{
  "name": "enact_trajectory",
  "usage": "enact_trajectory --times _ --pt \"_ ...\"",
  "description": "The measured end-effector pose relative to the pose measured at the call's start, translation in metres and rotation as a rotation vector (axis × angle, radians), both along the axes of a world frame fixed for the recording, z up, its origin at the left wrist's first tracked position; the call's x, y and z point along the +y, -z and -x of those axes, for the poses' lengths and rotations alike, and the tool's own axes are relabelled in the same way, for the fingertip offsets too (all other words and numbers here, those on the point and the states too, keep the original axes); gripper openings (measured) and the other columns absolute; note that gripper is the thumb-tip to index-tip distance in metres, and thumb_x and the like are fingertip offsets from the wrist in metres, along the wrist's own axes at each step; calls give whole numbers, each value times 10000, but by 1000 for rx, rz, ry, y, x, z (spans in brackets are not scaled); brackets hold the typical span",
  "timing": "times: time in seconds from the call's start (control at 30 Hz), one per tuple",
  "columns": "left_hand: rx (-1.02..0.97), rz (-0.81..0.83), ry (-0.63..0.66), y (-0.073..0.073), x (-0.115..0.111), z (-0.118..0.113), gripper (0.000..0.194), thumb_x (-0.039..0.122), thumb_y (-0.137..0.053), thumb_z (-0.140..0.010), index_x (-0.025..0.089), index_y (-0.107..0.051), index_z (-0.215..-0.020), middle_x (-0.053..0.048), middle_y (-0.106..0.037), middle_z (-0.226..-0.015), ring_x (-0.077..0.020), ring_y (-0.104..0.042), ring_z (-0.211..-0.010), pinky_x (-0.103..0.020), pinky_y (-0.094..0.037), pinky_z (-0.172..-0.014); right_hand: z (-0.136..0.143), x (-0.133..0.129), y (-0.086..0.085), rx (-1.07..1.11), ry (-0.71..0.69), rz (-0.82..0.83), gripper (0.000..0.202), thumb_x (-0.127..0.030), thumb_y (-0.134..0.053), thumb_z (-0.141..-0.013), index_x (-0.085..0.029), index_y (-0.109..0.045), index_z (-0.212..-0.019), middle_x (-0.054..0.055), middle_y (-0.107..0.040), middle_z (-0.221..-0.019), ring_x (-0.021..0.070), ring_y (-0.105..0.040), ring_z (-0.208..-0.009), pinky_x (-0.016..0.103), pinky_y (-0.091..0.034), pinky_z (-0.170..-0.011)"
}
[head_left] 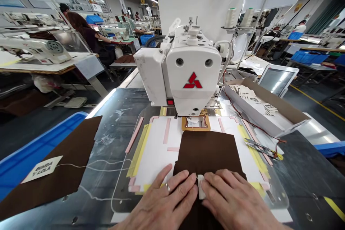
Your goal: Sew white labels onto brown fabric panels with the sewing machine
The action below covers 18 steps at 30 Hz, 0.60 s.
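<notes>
1. Our left hand point(169, 201) lies palm down on the brown fabric panel point(207, 151); its little finger spreads away from the rest, while the other three fingers sit bunched, their tips turned toward the middle; its thumb is hidden.
2. Our right hand point(234, 197) rests opposite, also palm down on the panel; its fingers lie close together; we cannot tell whether they pinch or only press.
3. Between the two sets of fingertips we see a small pale strip point(201, 187); the right fingertips touch its edge, and the left ones stand just beside it; it lies over the brown fabric.
4. The panel reaches forward from under our fingers to the tan frame point(184, 124) below the white sewing machine point(192, 57); beneath it lies a white sheet point(152, 165), edged with yellow and pink tape.
5. To our right we find scissors point(262, 149) near the sheet; beyond them, a cardboard box point(285, 111) holds printed labels point(253, 99).
6. To our left a second brown panel point(72, 151) bears a printed label point(41, 169); white threads point(102, 167) trail toward the sheet; a blue bin point(61, 127) stands alongside.
</notes>
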<state>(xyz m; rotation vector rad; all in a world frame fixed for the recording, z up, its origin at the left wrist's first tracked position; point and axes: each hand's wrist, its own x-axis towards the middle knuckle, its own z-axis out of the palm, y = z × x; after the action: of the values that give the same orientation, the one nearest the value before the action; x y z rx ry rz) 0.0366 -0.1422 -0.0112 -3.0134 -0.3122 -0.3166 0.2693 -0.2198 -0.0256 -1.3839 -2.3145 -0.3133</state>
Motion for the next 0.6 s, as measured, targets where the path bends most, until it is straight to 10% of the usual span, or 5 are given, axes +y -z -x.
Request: enact_trajectory --times 0.27,0.6 --pt "-155 -36 -22 40 -6 3 427 389 -547 -1065 154 -576 -1420 -106 -578 -1482 -282 -532 -1373 -586 -83 -1282 -72 33 -19 189 319 44 251 -239 -445 -1072 -218 -569 -854 0 -602 -749 138 -583 -604 260 -452 -578" --pt "-145 -53 20 19 2 14 292 218 -445 -1109 218 -686 -1275 -17 -677 -1361 -173 -632 -1244 -447 -176 -1295 -51 17 -10 70 132 5 251 -121 -498 -1029 -205 -630 -1225 87 -718 -1143 204 -691 -972 324 -535 -871"
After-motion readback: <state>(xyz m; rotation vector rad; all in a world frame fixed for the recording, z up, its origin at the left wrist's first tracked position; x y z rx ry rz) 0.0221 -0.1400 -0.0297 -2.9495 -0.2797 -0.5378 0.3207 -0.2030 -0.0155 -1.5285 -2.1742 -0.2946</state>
